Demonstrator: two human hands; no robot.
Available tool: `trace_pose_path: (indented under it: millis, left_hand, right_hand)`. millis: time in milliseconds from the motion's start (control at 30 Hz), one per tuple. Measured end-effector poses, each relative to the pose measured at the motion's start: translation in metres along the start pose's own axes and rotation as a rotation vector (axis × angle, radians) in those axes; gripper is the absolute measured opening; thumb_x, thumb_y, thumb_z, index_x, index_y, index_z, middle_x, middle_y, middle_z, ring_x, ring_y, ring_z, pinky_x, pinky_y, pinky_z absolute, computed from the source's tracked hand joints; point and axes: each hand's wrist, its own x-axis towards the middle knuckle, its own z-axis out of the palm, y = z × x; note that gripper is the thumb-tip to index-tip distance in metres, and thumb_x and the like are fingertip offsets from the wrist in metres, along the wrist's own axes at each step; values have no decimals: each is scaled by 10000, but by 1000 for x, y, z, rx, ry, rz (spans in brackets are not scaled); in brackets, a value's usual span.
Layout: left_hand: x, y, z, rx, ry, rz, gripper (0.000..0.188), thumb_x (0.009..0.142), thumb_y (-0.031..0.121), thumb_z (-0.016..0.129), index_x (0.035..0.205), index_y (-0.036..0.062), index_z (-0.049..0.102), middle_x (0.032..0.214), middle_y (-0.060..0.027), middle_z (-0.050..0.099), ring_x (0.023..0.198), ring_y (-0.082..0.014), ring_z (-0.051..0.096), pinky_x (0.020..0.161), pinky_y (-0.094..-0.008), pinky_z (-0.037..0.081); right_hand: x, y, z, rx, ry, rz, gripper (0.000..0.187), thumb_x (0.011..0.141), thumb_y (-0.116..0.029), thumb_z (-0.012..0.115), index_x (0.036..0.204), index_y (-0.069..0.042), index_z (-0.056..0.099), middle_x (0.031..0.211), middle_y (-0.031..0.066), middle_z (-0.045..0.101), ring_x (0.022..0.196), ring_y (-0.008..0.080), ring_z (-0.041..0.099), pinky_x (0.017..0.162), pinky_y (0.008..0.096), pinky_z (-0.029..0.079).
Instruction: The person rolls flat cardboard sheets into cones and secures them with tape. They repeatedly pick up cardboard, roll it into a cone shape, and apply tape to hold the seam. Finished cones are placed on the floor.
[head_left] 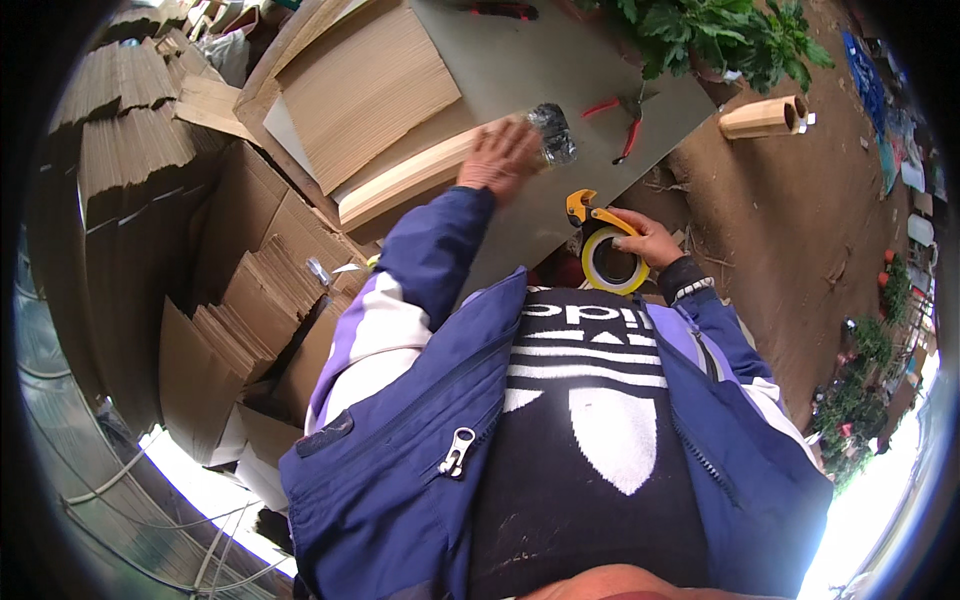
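Observation:
My left hand [500, 155] lies flat across the right end of a long, narrow cardboard box [410, 180], its fingers stretched out and slightly blurred. A dark bundle in shiny plastic wrap [552, 134] sits just past the fingertips at the box's end. In my right hand [650, 240] is a yellow tape dispenser [580, 207] with a wide roll of tape [612, 262]. It is held in front of my chest at the near edge of the grey table [590, 60]. The fingers close round its side, and the palm is partly hidden.
Red-handled pruning shears [628, 125] lie on the table, right of the bundle. A flat cardboard sheet [370, 95] rests behind the narrow box. A leafy plant [710, 40] overhangs the far right. Stacked cardboard [125, 165] stands at left; a many-sided cardboard tube [757, 119] is beyond the table's right edge.

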Motion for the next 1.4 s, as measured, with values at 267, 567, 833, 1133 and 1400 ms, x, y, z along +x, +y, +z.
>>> trace_pose_path:
  millis: [267,567,833,1133,1400]
  left_hand:
    - [-138,-128,18,158,-127,-685,740,873,662,592,1360,107,544,1366,-134,556,1289,-324,510,1044,-466,434]
    - [-185,-201,-4,-1201,1073,-1168,220,924,235,757,978,29,701,904,-6,676,798,-106,571,754,-264,480]
    - [-89,-27,-275,-283,936,-201,167,789,19,748,903,128,693,837,-38,654,867,-212,655,968,-387,467]
    - [-70,61,-324,-317,773,-40,314,806,146,820,1076,68,681,990,-116,660,818,-259,656,766,-377,549]
    - [8,-3,-366,40,133,130,451,822,58,682,1256,179,702,1168,-79,683,1068,-301,622,1019,-400,485]
  right_hand:
    - [-10,-46,0,247,8,-65,608,866,-29,662,1449,-23,489,1303,103,627,1122,199,643,1002,352,527]
    - [0,-64,-12,601,119,-22,390,917,-119,649,1288,-44,554,998,96,717,806,194,709,695,325,603]
    - [4,-80,-39,575,151,-121,390,930,-162,646,1297,-69,551,988,76,713,788,191,709,683,333,606]
    - [10,-64,-69,625,30,-192,434,924,-122,650,1339,-71,532,944,85,713,684,180,692,592,297,597]
    - [6,-66,-68,589,22,-217,471,929,-96,653,1379,-77,514,914,62,702,678,154,678,581,288,584]
